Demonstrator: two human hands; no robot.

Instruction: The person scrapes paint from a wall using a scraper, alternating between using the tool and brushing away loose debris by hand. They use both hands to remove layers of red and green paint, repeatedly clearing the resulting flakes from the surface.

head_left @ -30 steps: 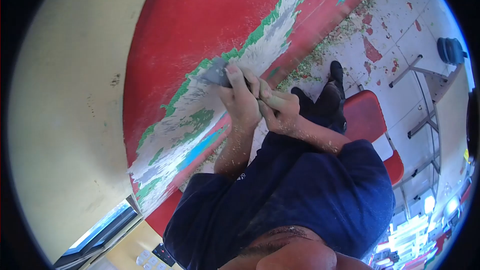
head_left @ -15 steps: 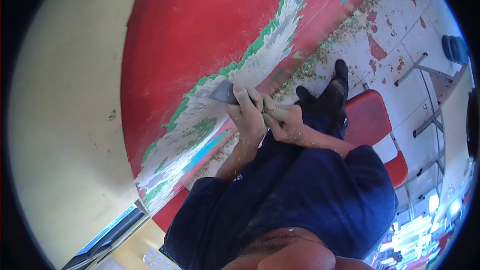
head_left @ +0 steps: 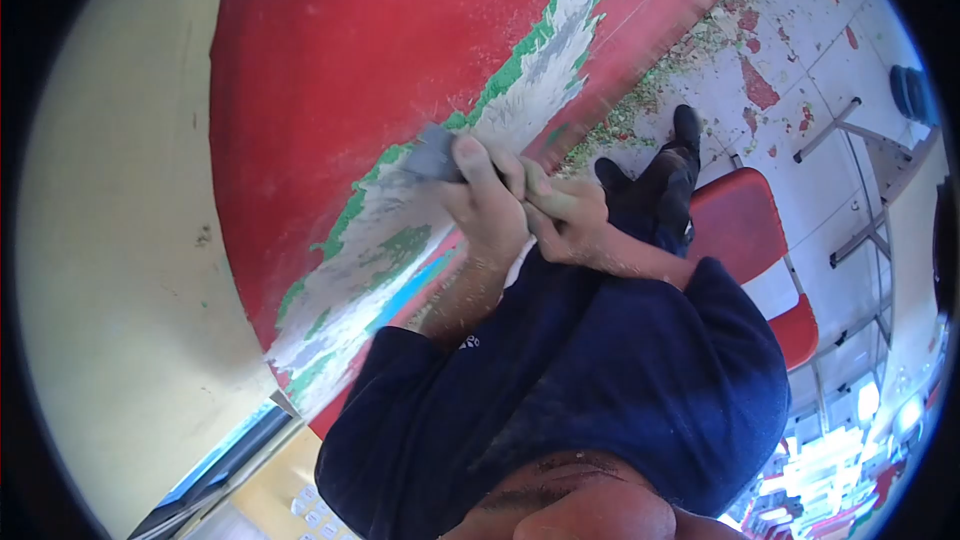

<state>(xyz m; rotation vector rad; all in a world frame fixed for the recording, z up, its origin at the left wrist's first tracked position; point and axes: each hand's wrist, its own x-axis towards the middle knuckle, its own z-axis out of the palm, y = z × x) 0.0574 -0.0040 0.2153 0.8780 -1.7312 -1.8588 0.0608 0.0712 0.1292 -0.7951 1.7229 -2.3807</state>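
Left hand (head_left: 487, 205) grasps flat dark-grey scraper (head_left: 430, 154); right hand (head_left: 568, 215) clenched alongside; ragged, flaking red-green-white wall paint (head_left: 350, 265) beneath.

A flat grey scraper blade (head_left: 430, 155), slightly blurred, is held slantwise against the red-painted wall (head_left: 390, 30), its broad end set over the green fringe of a stripped band (head_left: 540, 68). Near the wall's lower edge, ragged white and grey layers are exposed in this band, patched with green and blue
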